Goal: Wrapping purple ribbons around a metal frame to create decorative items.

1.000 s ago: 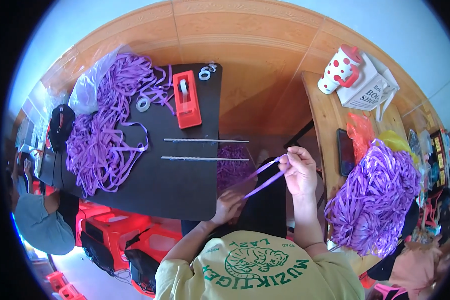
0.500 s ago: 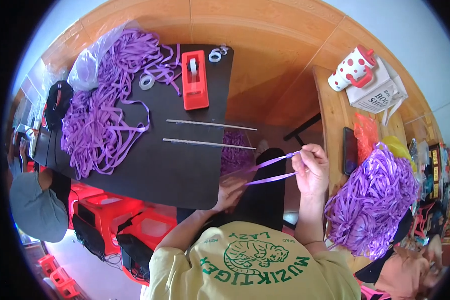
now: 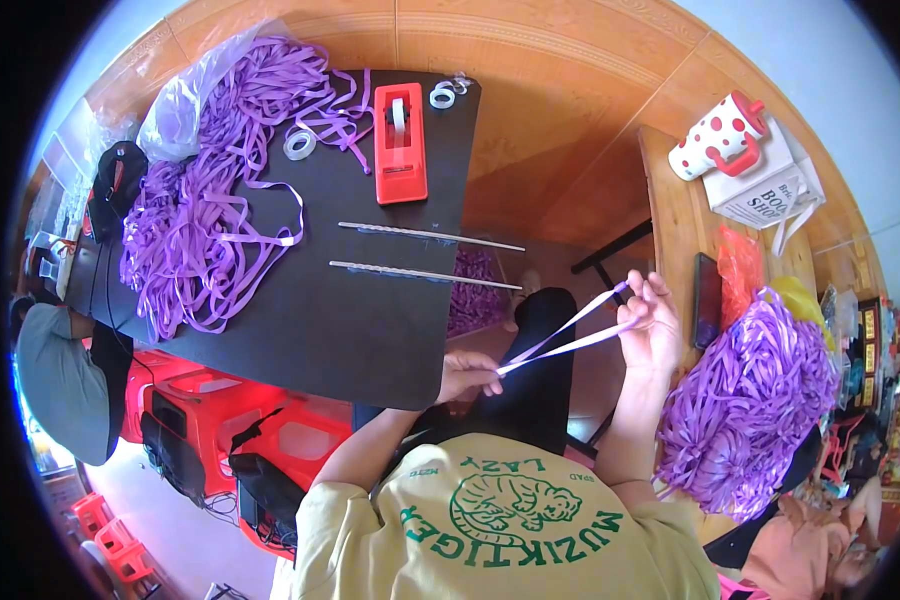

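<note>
A doubled length of purple ribbon (image 3: 570,335) is pinched at both ends: the left hand (image 3: 467,375) is closed on its lower end just off the near right corner of the black table (image 3: 370,330), and the right hand (image 3: 650,320) is closed on its upper end, further right and higher, so the two strands run taut and nearly parallel between the hands, above the person's lap.

Along the table's left edge a large tangled heap of purple ribbons (image 3: 195,230) is spread, with a clear plastic bag (image 3: 185,95) at the far left corner. Near the far edge a roll of clear tape (image 3: 300,143) lies, then a red tape dispenser (image 3: 401,143), then two small tape rolls (image 3: 443,95) at the far right corner. Across the table's middle two thin metal rods (image 3: 425,255) are laid, their tips passing over the right edge. Well to the right, beside a wooden bench (image 3: 670,210), a second big mound of purple ribbons (image 3: 745,400) is piled.

The step in hand is judged to be the stretching and evening of one ribbon into a loop. The next move would call for both ends being held aligned and taut, so that neither strand slips or twists.
</note>
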Motion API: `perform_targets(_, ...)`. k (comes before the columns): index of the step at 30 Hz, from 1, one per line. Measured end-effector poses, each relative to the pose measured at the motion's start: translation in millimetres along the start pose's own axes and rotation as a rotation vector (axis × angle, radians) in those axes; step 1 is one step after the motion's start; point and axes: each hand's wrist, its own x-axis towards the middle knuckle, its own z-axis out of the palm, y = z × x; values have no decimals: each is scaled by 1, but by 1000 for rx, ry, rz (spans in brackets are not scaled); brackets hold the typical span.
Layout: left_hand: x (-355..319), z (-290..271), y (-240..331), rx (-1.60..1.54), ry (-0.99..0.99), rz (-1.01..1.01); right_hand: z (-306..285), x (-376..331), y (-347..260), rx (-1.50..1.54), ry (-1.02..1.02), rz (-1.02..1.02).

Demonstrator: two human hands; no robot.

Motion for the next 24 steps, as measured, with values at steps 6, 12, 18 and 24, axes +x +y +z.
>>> perform_targets(6,-10,-1,19,-65,-14,-294,-19,6,-6,76,251,28)
perform_targets(12,-8,6,12,561,75,121,-8,4,3,42,336,35)
perform_targets(18,-6,18,6,1061,131,484,9,-3,10,-174,62,13)
perform_targets(24,-7,52,43,1223,327,665,31,-14,9,-544,-129,35)
